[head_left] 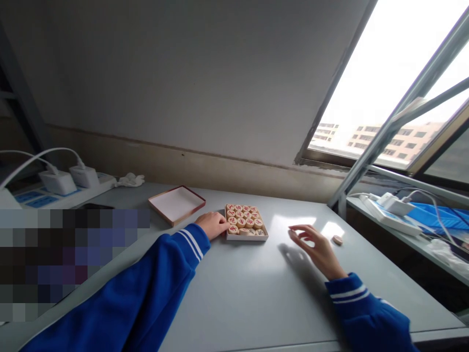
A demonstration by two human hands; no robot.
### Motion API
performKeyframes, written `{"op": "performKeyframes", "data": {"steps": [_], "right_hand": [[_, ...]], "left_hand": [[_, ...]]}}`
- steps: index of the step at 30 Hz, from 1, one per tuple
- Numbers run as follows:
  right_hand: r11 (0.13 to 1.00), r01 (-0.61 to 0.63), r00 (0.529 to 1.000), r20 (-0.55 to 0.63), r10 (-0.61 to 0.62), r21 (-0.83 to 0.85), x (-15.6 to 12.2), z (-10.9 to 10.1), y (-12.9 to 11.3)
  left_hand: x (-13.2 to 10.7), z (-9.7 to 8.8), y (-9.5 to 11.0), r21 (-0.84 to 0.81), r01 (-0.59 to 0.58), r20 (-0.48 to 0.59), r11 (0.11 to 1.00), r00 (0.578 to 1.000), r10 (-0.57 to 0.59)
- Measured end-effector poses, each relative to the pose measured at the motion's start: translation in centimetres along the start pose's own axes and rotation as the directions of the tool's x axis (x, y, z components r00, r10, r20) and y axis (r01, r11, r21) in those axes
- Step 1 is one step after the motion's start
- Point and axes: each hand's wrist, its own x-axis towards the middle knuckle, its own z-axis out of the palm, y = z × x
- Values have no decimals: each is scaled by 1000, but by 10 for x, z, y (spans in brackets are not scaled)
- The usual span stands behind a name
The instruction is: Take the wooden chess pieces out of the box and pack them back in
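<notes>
A shallow box (246, 237) sits on the desk, filled with round wooden Chinese chess pieces (241, 222) in rows. Most pieces show red characters; a front one looks tilted or raised. My left hand (212, 225) is closed against the box's left edge, its thumb at the side wall. To the right of the box, my right hand (313, 247) hovers above the desk. Its fingers are loosely curved, the thumb and index tips close together, and no piece shows between them. A single chess piece (337, 240) lies on the desk beyond that hand.
The box lid (177, 204) lies inside-up to the left. White chargers (58, 182) are plugged into a power strip at far left, near a crumpled tissue (131, 180). A metal post (361, 164), window and side shelf (439, 259) with another strip stand right.
</notes>
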Motion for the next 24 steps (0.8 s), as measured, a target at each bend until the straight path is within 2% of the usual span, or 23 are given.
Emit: {"op": "performKeyframes", "data": {"steps": [2,6,10,16,19,24], "right_hand": [[991,127,991,39,-128,31,4,23,-28],[982,182,980,72,-185,41,14,53,-58],[976,205,972,104,-212,70,18,61,-59],[967,235,967,81,-243,94,18,61,-54],[969,244,966,75,-246,43,18,63,-53],[940,312,950,69,-305,-136,18,67,-53]], "left_hand": [[0,0,0,5,-6,-3,1000,1000,6],[0,0,-1,36,-9,5,999,1000,9],[1,1,-1,49,-14,3,999,1000,14],[1,3,-1,65,-7,-16,998,1000,8],[1,3,0,73,2,-12,997,1000,-1],[1,2,-1,62,-1,-5,998,1000,1]]}}
